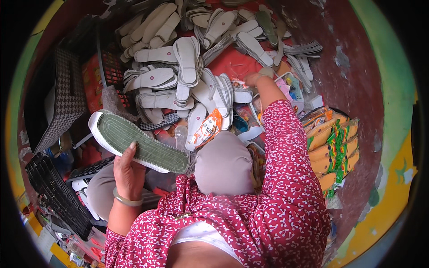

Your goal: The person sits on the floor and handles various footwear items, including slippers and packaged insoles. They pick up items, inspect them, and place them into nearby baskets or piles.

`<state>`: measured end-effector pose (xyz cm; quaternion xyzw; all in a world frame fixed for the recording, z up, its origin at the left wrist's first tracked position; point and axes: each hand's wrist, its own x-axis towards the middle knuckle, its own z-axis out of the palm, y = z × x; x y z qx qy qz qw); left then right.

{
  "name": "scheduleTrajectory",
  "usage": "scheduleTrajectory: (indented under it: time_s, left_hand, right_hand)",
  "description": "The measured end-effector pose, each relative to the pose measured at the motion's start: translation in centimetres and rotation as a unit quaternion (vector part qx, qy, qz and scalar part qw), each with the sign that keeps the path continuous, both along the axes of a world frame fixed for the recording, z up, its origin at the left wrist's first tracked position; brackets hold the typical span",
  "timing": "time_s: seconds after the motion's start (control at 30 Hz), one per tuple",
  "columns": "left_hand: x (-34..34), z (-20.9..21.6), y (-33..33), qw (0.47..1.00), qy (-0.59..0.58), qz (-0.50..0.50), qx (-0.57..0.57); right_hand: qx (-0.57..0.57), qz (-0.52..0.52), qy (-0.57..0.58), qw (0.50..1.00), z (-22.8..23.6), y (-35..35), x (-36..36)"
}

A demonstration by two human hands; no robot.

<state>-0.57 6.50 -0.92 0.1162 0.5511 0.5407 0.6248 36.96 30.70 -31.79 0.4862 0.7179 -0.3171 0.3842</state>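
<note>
While my left hand [127, 176] grips a stitched green-and-white oblong insole [143, 144], seemingly finished, most flat white insoles [154, 78] lie unhandled in stacks, and whether my right hand [255, 79] holds anything I cannot tell.

We hold an insole [149, 145] in our left hand [128, 173] | crate [57, 194] left of that hand | packet [208, 129] ahead-right of it | insole piles [185, 56] left of and beyond our right hand [254, 80] | bundles [328, 143] behind-right of it

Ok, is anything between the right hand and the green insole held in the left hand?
Yes: stacked white insoles lie between the right hand and the green insole across the view. They seem lower than it, so the path above is probably free. The left hand grips it directly.
</note>
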Motion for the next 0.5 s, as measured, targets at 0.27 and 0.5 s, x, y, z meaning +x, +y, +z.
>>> scheduleTrajectory:
  time_s: [0.27,0.5]
  left_hand:
    - [-0.9,0.0,-1.4,1.000,0.004,-0.006,0.014]
    - [-1.8,0.2,-2.0,0.998,-0.038,-0.029,0.041]
  right_hand:
    - [0.081,-0.485,0.421,0.763,7.6,-0.5,3.9]
    - [-0.025,-0.604,0.647,0.464,8.8,-3.6,3.6]
